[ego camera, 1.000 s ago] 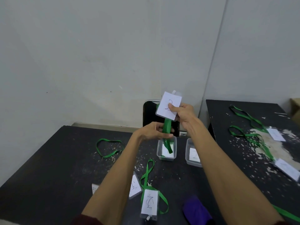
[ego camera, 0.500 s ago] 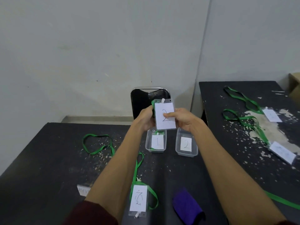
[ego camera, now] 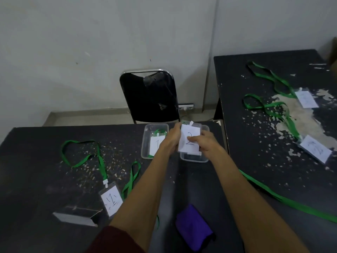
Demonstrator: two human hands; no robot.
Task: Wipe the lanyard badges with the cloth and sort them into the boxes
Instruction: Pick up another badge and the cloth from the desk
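Observation:
Both hands hold a badge marked 2 just above the right clear box. My left hand grips its left edge, and my right hand pinches its lower right with the thumb on the card. The badge's lanyard is hidden behind my hands. The left clear box holds a badge marked 1 with green strap. The purple cloth lies on the near table between my forearms. A badge marked 1 with a green lanyard lies at the near left.
A second green lanyard runs under my left forearm. The right table carries two more badges with green lanyards and flaked paint. A black chair stands behind the boxes. A grey block sits near left.
The badge marked 2 has come down from chest height to just over the right box, and its dangling lanyard has been gathered behind my hands. My view has tilted down.

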